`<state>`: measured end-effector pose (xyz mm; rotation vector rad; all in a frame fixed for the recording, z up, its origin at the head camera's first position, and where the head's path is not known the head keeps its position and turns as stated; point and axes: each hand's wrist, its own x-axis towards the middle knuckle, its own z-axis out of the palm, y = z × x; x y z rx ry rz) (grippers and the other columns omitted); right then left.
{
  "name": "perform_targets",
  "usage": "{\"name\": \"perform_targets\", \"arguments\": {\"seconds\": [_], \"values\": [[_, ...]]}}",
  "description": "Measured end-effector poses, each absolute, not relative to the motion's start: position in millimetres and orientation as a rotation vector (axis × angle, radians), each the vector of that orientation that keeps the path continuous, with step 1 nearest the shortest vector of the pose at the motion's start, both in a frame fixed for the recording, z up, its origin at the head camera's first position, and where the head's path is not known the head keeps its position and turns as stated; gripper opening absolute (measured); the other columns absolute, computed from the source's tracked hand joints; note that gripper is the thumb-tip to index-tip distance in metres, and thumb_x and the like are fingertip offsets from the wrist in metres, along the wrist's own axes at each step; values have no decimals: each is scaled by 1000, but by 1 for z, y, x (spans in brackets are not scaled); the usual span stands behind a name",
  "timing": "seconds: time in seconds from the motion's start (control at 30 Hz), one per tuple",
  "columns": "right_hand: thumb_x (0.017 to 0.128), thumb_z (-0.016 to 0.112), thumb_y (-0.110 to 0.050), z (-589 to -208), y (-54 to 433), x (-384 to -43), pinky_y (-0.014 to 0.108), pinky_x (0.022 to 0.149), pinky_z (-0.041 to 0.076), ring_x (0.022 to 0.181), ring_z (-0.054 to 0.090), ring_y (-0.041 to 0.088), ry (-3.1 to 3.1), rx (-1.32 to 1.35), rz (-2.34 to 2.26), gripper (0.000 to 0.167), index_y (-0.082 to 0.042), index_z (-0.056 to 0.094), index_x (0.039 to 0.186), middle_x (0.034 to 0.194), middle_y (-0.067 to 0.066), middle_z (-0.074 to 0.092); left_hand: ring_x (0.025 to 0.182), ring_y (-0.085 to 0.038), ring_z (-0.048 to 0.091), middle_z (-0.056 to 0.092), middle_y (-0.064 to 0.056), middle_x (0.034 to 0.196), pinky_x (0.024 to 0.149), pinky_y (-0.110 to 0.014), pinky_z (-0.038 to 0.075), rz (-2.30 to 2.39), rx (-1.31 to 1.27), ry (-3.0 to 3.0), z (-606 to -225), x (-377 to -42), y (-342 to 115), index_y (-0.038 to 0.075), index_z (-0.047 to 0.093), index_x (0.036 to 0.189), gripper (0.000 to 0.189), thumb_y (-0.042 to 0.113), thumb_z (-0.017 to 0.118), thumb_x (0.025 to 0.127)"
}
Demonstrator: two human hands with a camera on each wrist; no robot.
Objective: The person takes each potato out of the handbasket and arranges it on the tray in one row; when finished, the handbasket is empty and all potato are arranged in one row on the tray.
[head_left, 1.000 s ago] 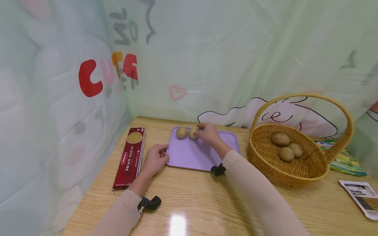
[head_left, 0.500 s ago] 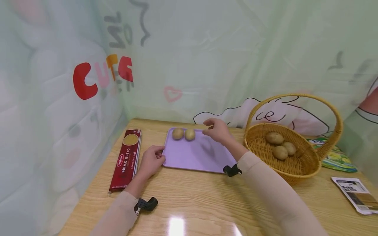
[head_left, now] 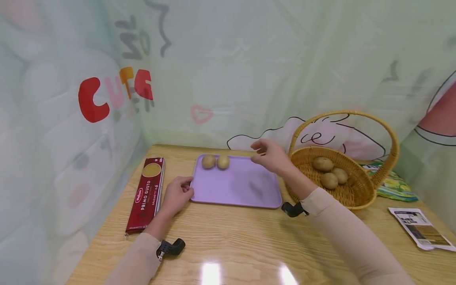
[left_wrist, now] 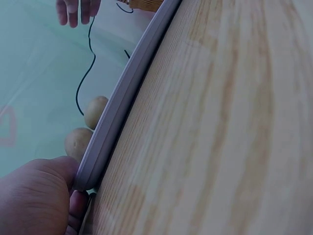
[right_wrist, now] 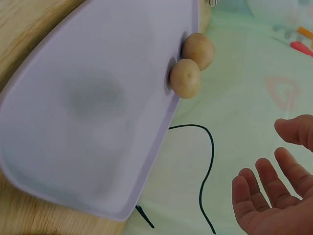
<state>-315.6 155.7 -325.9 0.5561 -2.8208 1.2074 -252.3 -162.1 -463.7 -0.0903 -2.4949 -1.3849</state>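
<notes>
A lilac tray [head_left: 235,186] lies on the table with two potatoes [head_left: 208,161] side by side in its far left corner. At the tray's left edge, my left hand [head_left: 177,194] pinches the rim; the left wrist view shows the thumb against the rim and fingers below it. Above the tray's right part hovers my right hand [head_left: 273,158], holding nothing, its fingers spread and slightly bent in the right wrist view. To its right stands a wicker basket [head_left: 350,196] with a tall handle, and 3 potatoes [head_left: 329,181] lie inside.
Left of my left hand lies a red spaghetti pack [head_left: 146,196]. A green and yellow packet [head_left: 395,186] sits behind the basket, and a white and brown pouch [head_left: 422,228] lies at the right. Printed curtains [head_left: 221,71] hang along the back and left.
My right hand has let go of the right-hand potato on the tray and moved up and right, toward the basket. My left hand stays at the tray's edge; the head view has shifted right.
</notes>
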Motion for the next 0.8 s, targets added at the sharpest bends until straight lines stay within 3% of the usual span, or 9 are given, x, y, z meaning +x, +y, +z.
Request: {"name": "perform_targets", "arguments": {"seconds": [0.33, 0.8], "values": [[86, 70, -13, -319, 186, -309, 47, 90, 49, 115, 55, 36, -2821, 539, 1196, 36, -6, 61, 120, 121, 13, 60, 78, -16, 59, 63, -10, 95, 67, -25, 51, -1385, -110, -2480, -466, -256, -164, -2, 68, 117, 38, -2, 68, 79], [92, 68, -21, -314, 234, -299, 36, 79, 52, 104, 59, 27, -2835, 497, 1157, 31, -6, 61, 118, 114, 13, 63, 78, -16, 58, 62, -9, 95, 67, -24, 50, -1389, -90, -2498, -465, -253, -162, -1, 68, 118, 38, -2, 68, 80]]}}
